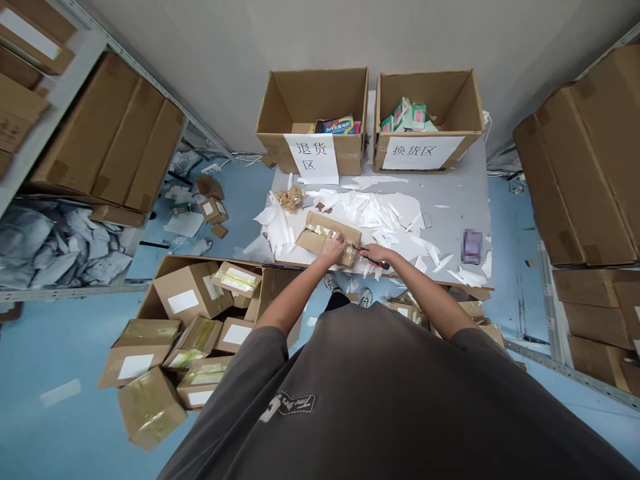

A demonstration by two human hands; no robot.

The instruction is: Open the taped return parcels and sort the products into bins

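Observation:
A small cardboard box (327,230), sealed with clear yellowish tape, lies slightly tilted across the front edge of the table. Pressing down on its right part, my left hand (334,248) grips it with bent fingers. My right hand (376,253) is closed around red-and-black scissors (384,265), whose front end reaches the taped right end of the box. The blades are too small to make out clearly. White paper scraps (370,210) and a crumpled brown paper wad (290,199) lie behind the box.
Two large labelled cartons stand at the table's back: the left carton (270,150) holds books, the right carton (465,152) green-and-white packs. A purple item (471,247) lies at the right. Taped parcels (193,293) fill a big box at left. Shelves with cartons (590,147) flank both sides.

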